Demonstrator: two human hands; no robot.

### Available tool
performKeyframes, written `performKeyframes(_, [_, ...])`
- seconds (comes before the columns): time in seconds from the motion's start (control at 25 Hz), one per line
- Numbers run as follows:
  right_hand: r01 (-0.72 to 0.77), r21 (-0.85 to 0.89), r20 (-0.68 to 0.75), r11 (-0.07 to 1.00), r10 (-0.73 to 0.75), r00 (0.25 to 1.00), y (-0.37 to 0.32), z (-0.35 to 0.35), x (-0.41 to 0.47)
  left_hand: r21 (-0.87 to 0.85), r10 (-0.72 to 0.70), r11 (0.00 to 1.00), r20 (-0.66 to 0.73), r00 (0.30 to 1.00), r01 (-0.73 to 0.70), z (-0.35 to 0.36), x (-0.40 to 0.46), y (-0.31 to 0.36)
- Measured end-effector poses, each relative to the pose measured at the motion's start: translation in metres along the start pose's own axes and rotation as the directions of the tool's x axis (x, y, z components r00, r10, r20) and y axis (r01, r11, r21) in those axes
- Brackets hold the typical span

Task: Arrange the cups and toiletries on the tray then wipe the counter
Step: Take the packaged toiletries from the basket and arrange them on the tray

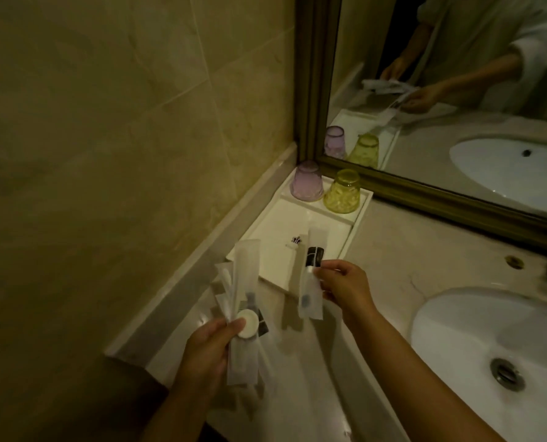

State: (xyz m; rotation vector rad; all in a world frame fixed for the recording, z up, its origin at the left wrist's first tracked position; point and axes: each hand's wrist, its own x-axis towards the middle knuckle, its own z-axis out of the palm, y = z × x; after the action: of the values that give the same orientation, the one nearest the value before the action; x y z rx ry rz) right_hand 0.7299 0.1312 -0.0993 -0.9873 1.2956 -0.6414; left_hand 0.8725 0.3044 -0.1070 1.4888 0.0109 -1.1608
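Left hand [207, 349] is gripping a fanned bunch of white wrapped packets [243, 301] over the counter [393, 260]. Right hand [342, 287] pinches one slim sachet [310, 282] above the white tray [275, 228], where a purple cup [307, 185] and a yellow cup [343, 191] sit upside down at the far end.

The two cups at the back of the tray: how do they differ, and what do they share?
The purple cup is pale violet; the yellow cup is yellow-green. The purple cup stands nearer the wall corner, the yellow cup nearer the tray's sink-side rim. The yellow cup's cut pattern shows clearly; the purple cup's looks fainter. Both are translucent, stand upside down, side by side in the tray's back compartment, below the mirror frame.
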Motion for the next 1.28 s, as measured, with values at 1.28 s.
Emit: performKeyframes(1.28, [0.495,-0.865,0.435,0.084,-0.368,0.822,0.027,0.117,0.121,0.047,-0.013,0.999,0.01,1.0,0.012,-0.02,0.049,0.014])
